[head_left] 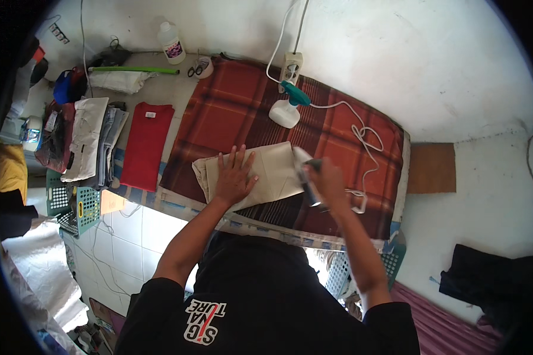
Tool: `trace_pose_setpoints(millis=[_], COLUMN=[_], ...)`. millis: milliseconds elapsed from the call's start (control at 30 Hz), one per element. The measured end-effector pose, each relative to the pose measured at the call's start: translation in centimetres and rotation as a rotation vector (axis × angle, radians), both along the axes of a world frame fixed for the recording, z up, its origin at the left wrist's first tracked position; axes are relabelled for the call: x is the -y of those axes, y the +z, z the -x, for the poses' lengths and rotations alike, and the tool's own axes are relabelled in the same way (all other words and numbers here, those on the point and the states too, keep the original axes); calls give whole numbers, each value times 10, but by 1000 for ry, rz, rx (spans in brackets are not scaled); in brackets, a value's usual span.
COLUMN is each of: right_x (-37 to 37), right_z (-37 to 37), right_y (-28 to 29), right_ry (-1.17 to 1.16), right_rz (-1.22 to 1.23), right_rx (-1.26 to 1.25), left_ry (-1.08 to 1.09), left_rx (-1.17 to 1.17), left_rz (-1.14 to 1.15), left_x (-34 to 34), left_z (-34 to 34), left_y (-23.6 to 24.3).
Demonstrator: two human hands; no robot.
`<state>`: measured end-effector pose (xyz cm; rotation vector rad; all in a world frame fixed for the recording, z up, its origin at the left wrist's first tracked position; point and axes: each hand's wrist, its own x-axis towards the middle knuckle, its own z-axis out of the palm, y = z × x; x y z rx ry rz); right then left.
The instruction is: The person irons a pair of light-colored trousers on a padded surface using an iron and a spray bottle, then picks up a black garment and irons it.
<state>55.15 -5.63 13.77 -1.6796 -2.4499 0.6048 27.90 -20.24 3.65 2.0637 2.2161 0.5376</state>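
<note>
Folded beige cloth (272,177), perhaps trousers, lies on a red and brown plaid blanket (231,94) that covers the table. My left hand (236,177) presses flat on the left part of the cloth, fingers spread. At the cloth's right edge my right hand (327,180) grips a clothes iron (302,157) by its handle. Motion smears the iron and this hand, and the fingers partly hide the handle. The iron's underside does not show. A white spray bottle with a teal head (285,113) is beyond the cloth.
A white cord (370,142) loops across the blanket's right side; a power socket (291,65) sits at the wall. Leftward are a folded red shirt (148,142), stacked folded clothes (87,139), scissors (195,69) and a plastic bottle (172,44). A green basket (89,207) stands below.
</note>
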Motion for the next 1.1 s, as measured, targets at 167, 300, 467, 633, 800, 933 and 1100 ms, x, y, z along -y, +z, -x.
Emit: trace_pose_setpoints(millis=[167, 300, 467, 633, 800, 933, 1100], right_x=[43, 58, 75, 65, 100, 54, 8], right_z=[81, 70, 47, 51, 39, 64, 70], right_y=[-28, -38, -57, -63, -53, -50, -52], right_ry=[-84, -69, -115, -127, -201, -206, -190], right_rz=[44, 8, -45, -4, 120, -38, -105], right_rx=[60, 35, 67, 26, 132, 80, 88], left_ry=[-6, -11, -20, -32, -18, -29, -16], left_rx=[8, -8, -28, -51, -65, -66, -71], left_rz=[-18, -18, -11, 17, 57, 51, 83], left_x=[-3, 1, -6, -2, -3, -8, -6], left_z=[0, 3, 1, 6, 6, 5, 6], left_y=[-4, -4, 0, -2, -1, -1, -2])
